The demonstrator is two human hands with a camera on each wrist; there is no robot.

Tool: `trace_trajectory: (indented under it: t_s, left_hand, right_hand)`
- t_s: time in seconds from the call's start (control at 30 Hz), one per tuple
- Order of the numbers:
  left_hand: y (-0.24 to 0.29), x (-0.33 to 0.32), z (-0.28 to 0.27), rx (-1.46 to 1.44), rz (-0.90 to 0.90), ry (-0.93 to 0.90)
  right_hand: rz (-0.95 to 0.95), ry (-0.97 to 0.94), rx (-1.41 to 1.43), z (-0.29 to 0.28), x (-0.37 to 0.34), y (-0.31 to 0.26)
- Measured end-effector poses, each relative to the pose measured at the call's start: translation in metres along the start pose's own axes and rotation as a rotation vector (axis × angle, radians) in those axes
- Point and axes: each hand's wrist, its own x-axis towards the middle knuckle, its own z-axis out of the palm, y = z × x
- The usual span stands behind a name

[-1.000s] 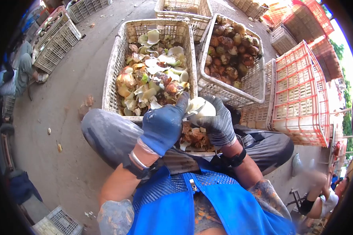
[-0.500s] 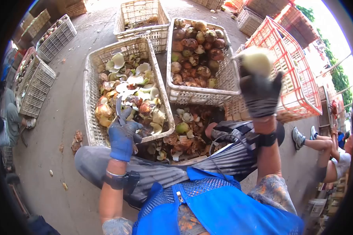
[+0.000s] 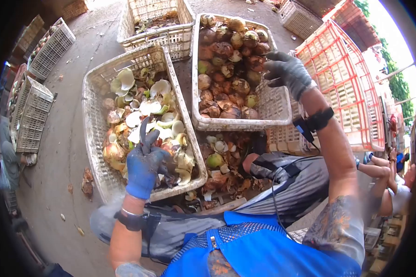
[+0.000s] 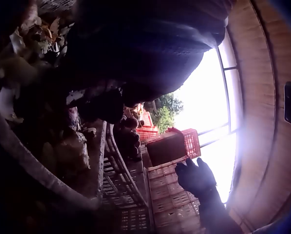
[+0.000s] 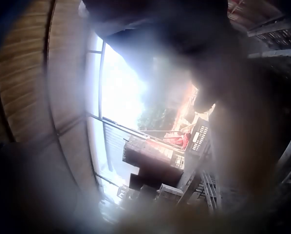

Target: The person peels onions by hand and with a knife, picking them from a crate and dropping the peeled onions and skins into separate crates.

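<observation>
In the head view my left hand (image 3: pixel 144 170), in a blue glove, grips a dark curved knife (image 3: pixel 143 130) over the near side of a crate (image 3: pixel 88 124) of onion peels and scraps (image 3: pixel 150 107). My right hand (image 3: pixel 289 75), in a grey glove, is held with fingers spread at the right rim of another crate (image 3: pixel 242 124), which holds whole onions (image 3: pixel 223 50). Nothing shows in its fingers. It appears small and dark in the left wrist view (image 4: pixel 196 178). The right wrist view is blurred by a dark shape.
Peels (image 3: pixel 222 173) lie between the crates and the crossed legs. A third crate (image 3: pixel 159 40) stands behind; a tall red-and-white crate (image 3: pixel 342 92) is at the right. More crates (image 3: pixel 53 48) are at the far left, and a person sits at the right edge.
The pale peeled onion has left my right hand, which has moved back and left, fingers spread. My left hand, moved away from the right one earlier, still grips the knife. The view has shifted.
</observation>
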Motion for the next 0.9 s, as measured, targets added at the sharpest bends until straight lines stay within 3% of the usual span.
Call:
trace_trajectory:
  t_s: [0.07, 0.13, 0.2, 0.27, 0.4, 0.43, 0.47, 0.53, 0.6, 0.67, 0.7, 0.73, 0.83, 0.9]
  left_hand:
    - [-0.005, 0.010, 0.001, 0.033, -0.017, 0.024]
    - [-0.017, 0.016, 0.005, -0.003, 0.156, 0.012]
    - [-0.018, 0.021, -0.003, 0.130, 0.066, -0.049]
    - [-0.024, 0.026, -0.003, 0.126, 0.142, -0.054]
    - [-0.014, 0.029, -0.008, 0.330, 0.038, -0.022]
    - [-0.016, 0.030, -0.010, 0.347, 0.068, -0.020]
    - [-0.019, 0.031, -0.010, 0.361, 0.098, -0.022]
    - [-0.018, 0.032, -0.013, 0.358, 0.100, -0.050]
    - [-0.015, 0.032, -0.016, 0.472, 0.202, -0.168]
    - [-0.016, 0.028, -0.011, 0.366, 0.148, -0.156]
    - [-0.017, 0.028, -0.009, 0.391, 0.159, -0.136]
    - [-0.017, 0.028, -0.008, 0.416, 0.173, -0.114]
    - [-0.029, 0.027, -0.020, 0.437, 0.148, -0.172]
    - [-0.027, 0.025, -0.018, 0.393, 0.166, -0.132]
  right_hand:
    - [0.040, -0.075, -0.359, 0.025, 0.051, 0.009]
    - [0.050, -0.244, -0.501, 0.057, 0.095, 0.025]
    - [-0.127, -0.321, -0.810, 0.087, 0.148, 0.068]
    - [-0.081, -0.402, -0.955, 0.115, 0.183, 0.092]
    - [-0.085, -0.370, -0.904, 0.153, 0.250, 0.199]
    - [-0.172, -0.319, -0.873, 0.162, 0.258, 0.225]
    - [-0.149, -0.255, -0.880, 0.168, 0.246, 0.211]
    - [0.064, -0.300, -1.006, 0.167, 0.265, 0.211]
    - [0.137, -0.314, -1.050, 0.165, 0.266, 0.208]
    - [-0.112, -0.305, -0.932, 0.174, 0.266, 0.234]
    - [-0.144, -0.318, -0.752, 0.185, 0.248, 0.227]
    - [-0.124, -0.237, -0.820, 0.191, 0.238, 0.213]
    - [-0.189, -0.288, -0.863, 0.176, 0.239, 0.215]
    - [0.106, -0.323, -0.720, 0.154, 0.169, 0.121]
